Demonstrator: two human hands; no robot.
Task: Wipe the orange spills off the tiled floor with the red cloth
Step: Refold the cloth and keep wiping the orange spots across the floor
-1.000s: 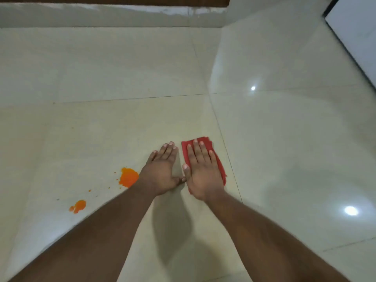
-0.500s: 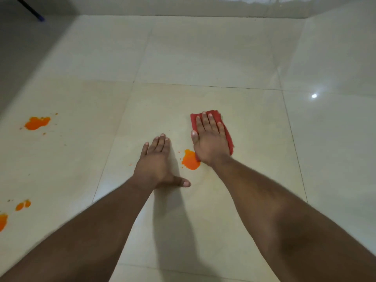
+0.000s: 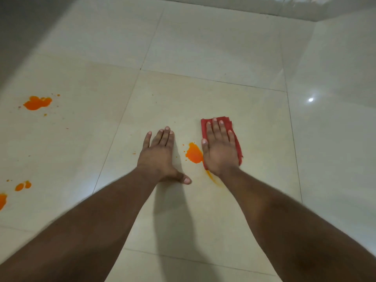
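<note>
The right hand (image 3: pixel 220 151) presses flat, fingers straight, on the folded red cloth (image 3: pixel 236 139), whose long axis runs away from the person; the nearest orange spill (image 3: pixel 194 153) lies just left of it, touching the cloth's left edge, between the two hands and closer to the right. The left hand (image 3: pixel 159 154) rests open and flat on the tiled floor (image 3: pixel 203 98), holding nothing. Counted: one cloth, two hands, and four larger spills (one between the hands, three far to the left), plus a thin orange smear (image 3: pixel 212 178) near the right wrist.
</note>
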